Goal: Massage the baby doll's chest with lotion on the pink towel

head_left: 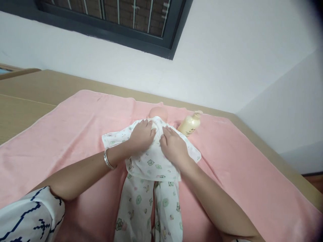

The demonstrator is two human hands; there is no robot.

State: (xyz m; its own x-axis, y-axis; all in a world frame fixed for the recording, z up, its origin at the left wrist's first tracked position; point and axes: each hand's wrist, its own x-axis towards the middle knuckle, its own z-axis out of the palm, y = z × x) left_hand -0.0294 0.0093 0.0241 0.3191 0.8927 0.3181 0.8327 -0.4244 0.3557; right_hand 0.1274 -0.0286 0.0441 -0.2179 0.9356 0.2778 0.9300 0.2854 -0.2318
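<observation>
A baby doll (158,113) with a smooth, round head lies dressed at the middle of a pink blanket (83,134). Its white top (151,164) and white trousers (137,201) carry small green and pink prints, and the sleeves are spread to both sides. On the upper left of the top rests my left hand (142,136), fingers stretched out flat. My right hand (174,144) lies flat on the upper right of the top, fingers extended. A gap of fabric shows between the two hands. Whether the doll faces up or down I cannot tell.
A pale yellow pump bottle (189,125) leans tilted on the blanket, right of the doll's head. Beneath the blanket is a wooden surface (47,85) that runs up to a white wall (141,70). Above is a dark-framed window (174,37) with bars.
</observation>
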